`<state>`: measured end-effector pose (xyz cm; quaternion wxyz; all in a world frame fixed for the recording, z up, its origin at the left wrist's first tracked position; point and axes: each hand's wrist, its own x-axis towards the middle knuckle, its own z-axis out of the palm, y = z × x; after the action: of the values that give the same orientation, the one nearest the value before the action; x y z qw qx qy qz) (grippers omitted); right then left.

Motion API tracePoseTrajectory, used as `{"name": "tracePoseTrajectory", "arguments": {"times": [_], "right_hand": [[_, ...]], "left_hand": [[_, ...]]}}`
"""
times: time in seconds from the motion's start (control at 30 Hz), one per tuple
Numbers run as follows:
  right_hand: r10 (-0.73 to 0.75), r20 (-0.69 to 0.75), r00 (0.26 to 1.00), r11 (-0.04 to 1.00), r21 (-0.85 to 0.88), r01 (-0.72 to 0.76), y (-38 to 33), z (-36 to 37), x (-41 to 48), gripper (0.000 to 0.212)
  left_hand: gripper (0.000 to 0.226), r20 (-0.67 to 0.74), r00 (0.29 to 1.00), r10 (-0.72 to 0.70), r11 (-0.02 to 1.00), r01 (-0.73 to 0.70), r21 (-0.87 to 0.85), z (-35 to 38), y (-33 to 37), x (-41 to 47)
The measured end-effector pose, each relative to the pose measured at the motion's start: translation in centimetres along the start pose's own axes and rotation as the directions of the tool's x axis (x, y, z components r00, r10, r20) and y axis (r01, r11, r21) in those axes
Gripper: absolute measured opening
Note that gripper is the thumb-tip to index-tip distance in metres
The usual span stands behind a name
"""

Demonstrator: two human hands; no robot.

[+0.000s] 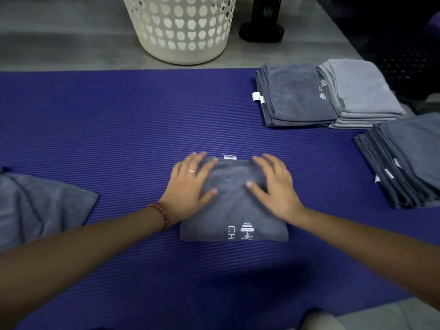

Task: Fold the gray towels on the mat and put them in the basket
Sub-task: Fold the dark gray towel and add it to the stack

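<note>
A folded gray towel [234, 210] with white stitched lettering lies in the middle of the purple mat [119, 115]. My left hand [190, 184] rests flat on its left side, fingers spread, a ring on one finger. My right hand [273, 184] presses flat on its right side. The white basket [183, 27] with heart-shaped holes stands on the floor beyond the mat's far edge. An unfolded gray towel [40, 206] lies at the mat's left edge.
Stacks of folded towels sit at the right: a dark gray stack [295, 96], a light gray stack [362, 91] beside it, and a nearer dark stack [409, 160]. A black stand [262, 27] rises right of the basket. My knee [357, 315] shows at bottom right.
</note>
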<state>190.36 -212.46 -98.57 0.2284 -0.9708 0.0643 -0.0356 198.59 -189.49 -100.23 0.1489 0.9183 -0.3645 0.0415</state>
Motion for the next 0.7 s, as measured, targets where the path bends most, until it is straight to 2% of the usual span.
{"name": "tracePoseTrajectory", "arguments": {"times": [0.03,0.07,0.13,0.2,0.3,0.43,0.5,0.57,0.63,0.67,0.7], "right_hand": [[-0.126,0.135,0.983,0.986,-0.093,0.139,0.0,0.2,-1.0,0.083],[-0.18,0.279,0.943,0.959,-0.165,0.232,0.2,0.4,-1.9,0.091],[-0.112,0.46,0.881,0.936,-0.249,0.249,1.0,1.0,-2.9,0.101],[-0.024,0.501,0.865,0.936,-0.293,0.195,1.9,1.3,-2.9,0.109],[-0.003,0.522,0.853,0.943,-0.282,0.176,2.1,1.1,-2.4,0.114],[0.012,0.48,0.877,0.977,-0.194,0.093,1.9,0.3,-2.4,0.124],[0.129,0.442,0.888,0.983,-0.175,-0.056,1.6,0.0,-2.2,0.131],[0.214,0.403,0.89,0.977,-0.104,-0.188,0.9,-0.1,-2.0,0.131],[0.245,0.263,0.933,0.955,0.103,-0.279,0.2,-0.2,-1.6,0.119],[0.304,0.177,0.936,0.908,0.244,-0.341,-0.2,-0.4,-1.4,0.105],[0.4,0.125,0.908,0.825,0.383,-0.415,-0.5,-0.6,-1.0,0.092]], "left_hand": [[0.075,0.067,0.993,0.094,0.992,-0.099,0.077,0.6,0.2,-0.8],[0.081,0.15,0.982,0.118,0.984,-0.135,0.113,1.2,0.4,-1.5],[0.094,0.293,0.954,0.064,0.988,-0.103,0.118,1.7,0.4,-2.2],[0.101,0.368,0.93,0.016,0.992,-0.061,0.111,2.0,0.1,-2.0],[0.104,0.405,0.914,-0.009,0.989,-0.052,0.139,1.7,0.1,-1.2],[0.107,0.446,0.895,-0.005,0.98,-0.085,0.181,0.7,-0.2,-1.3],[0.11,0.476,0.879,0.01,0.984,-0.093,0.15,0.1,-0.8,-1.4],[0.113,0.556,0.831,0.02,0.997,-0.062,0.056,-0.5,-1.3,-1.1],[0.116,0.633,0.774,0.027,0.999,-0.007,-0.035,-0.9,-1.5,-0.5],[0.118,0.655,0.755,0.03,0.998,0.011,-0.059,-1.1,-1.4,-0.2],[0.119,0.666,0.745,0.031,0.997,0.023,-0.071,-1.2,-1.4,-0.1]]}}
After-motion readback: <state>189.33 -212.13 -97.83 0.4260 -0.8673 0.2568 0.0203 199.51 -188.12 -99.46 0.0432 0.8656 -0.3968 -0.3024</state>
